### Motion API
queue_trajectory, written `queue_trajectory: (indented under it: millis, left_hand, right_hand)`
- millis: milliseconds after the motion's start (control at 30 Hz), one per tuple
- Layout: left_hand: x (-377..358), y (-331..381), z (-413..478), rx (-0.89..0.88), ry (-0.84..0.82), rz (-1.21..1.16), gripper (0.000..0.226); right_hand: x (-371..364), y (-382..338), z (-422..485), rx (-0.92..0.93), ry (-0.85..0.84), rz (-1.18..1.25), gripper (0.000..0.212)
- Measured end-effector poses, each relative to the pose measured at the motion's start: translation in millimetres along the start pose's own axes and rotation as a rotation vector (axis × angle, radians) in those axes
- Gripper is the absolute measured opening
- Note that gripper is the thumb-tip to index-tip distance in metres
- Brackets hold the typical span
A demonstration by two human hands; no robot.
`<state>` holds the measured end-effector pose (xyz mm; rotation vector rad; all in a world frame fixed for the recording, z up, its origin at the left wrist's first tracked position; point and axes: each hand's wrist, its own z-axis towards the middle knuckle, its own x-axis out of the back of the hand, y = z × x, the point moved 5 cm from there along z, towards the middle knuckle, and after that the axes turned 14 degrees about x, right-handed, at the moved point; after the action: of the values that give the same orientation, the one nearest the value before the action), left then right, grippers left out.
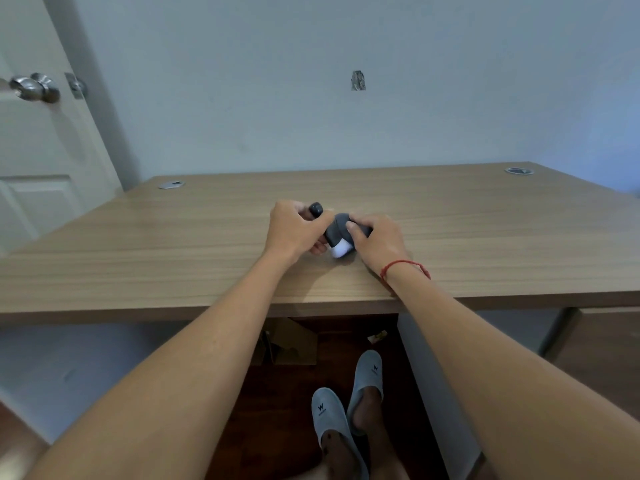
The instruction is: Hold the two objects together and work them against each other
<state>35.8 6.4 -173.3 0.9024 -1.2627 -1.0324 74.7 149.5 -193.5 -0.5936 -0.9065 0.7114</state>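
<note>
Both hands, left and right, gripping a part-hidden grey-and-white rolled sock on the desk.

Your arms: bare, no sleeves.
Your right wrist: thin red string bracelet.
Your feet: grey slippers, dark "W" logo.

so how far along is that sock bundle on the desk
Mostly rolled: the grey sock bundle is already a tight wad on the desk, white toe showing. Left hand and right hand both grip it. The dark end by the left fingers looks untucked.
</note>
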Motion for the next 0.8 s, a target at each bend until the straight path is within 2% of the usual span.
queue_trajectory:
  millis: [167, 300, 333, 400, 500, 600, 633, 733, 800]
  left_hand:
    - [2, -5, 0, 0.027, -0.017, -0.04, 0.032]
    - [14, -1, 9, -0.021, 0.245, -0.023, 0.036]
    - [18, -2, 11, -0.023, 0.275, -0.06, 0.038]
    - [16, -2, 15, -0.033, 0.231, -0.088, 0.039]
    - [7, 2, 17, -0.079, 0.156, 0.038, 0.038]
    - [7, 8, 17, -0.119, 0.296, 0.366, 0.043]
    - [8, 10, 16, -0.125, 0.341, 0.408, 0.043]
    - [8, 16, 10, -0.205, 0.365, 0.237, 0.044]
    - [5, 18, 10, -0.271, 0.344, 0.264, 0.042]
  right_hand:
    - [0, -1, 0, 0.002, -0.01, -0.004, 0.034]
    - [-1, -1, 0, -0.004, -0.013, -0.03, 0.034]
    - [-1, -1, 0, -0.002, -0.011, -0.034, 0.034]
    - [0, -1, 0, -0.001, -0.013, -0.024, 0.033]
    - [0, -1, 0, 0.006, -0.035, -0.007, 0.032]
    - [2, 2, 0, -0.011, -0.022, 0.013, 0.034]
    - [1, 2, -1, -0.01, -0.024, 0.019, 0.034]
    - [-1, 3, -1, 0.0, -0.049, 0.021, 0.034]
    - [-2, 3, 0, -0.006, -0.053, 0.02, 0.034]
